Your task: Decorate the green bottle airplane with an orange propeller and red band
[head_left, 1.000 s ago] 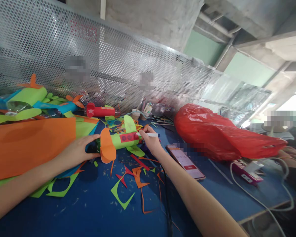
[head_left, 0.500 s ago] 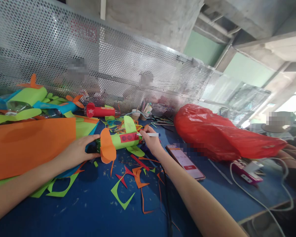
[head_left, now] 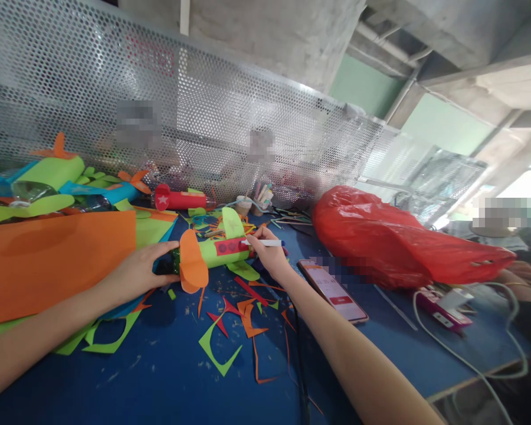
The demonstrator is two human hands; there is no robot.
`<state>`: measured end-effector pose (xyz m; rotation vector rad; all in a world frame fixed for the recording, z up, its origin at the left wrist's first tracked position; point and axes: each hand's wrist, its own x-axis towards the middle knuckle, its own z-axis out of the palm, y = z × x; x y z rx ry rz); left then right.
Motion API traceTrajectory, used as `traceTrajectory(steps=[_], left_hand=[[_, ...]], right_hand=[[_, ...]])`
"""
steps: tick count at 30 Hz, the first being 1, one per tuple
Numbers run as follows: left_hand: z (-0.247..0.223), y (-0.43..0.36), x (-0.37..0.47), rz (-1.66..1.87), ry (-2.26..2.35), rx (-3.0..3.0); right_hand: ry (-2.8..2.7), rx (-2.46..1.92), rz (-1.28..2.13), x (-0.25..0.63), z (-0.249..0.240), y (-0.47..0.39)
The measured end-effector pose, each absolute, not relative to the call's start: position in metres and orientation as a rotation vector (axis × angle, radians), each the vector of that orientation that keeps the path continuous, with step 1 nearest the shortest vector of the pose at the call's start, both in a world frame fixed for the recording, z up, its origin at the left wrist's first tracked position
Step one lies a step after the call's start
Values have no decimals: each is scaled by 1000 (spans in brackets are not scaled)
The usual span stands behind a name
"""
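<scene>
A toy plane made of a bottle wrapped in light green paper [head_left: 209,255] lies on the blue table, with green wings and an orange paper piece [head_left: 192,261] at its left end. My left hand [head_left: 154,265] grips the bare dark green end of the bottle between thumb and fingers. In my right hand [head_left: 268,251] is a white marker [head_left: 272,242], pinched near its tip. That tip meets the right part of a red paper strip [head_left: 230,245] on the plane's side, where dark round marks show to the left.
Paper scraps [head_left: 221,348] litter the table before the plane. A phone [head_left: 334,292] and a red plastic bag [head_left: 380,236] lie to the right, near a power strip [head_left: 442,313] with a white cable. Orange paper sheets [head_left: 57,260] lie left. A perforated metal screen [head_left: 230,112] stands behind.
The marker and my right hand have shifted slightly left along the red strip. My left hand and the plane have stayed in place.
</scene>
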<state>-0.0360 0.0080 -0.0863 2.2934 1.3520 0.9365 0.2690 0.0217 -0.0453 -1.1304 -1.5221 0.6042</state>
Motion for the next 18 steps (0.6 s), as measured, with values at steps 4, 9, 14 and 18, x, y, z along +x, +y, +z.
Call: traceTrajectory(steps=[4, 9, 14, 18], left_hand=[[-84, 6, -34, 909, 1411, 2309], [-82, 6, -34, 905, 1406, 2311], [-85, 7, -35, 912, 1410, 2312], [-84, 8, -35, 917, 1405, 2322]], right_hand=[[-1509, -1137, 593, 269, -45, 22], [-1497, -1145, 576, 271, -46, 24], [-1486, -1147, 559, 272, -47, 25], [-1509, -1138, 594, 270, -47, 23]])
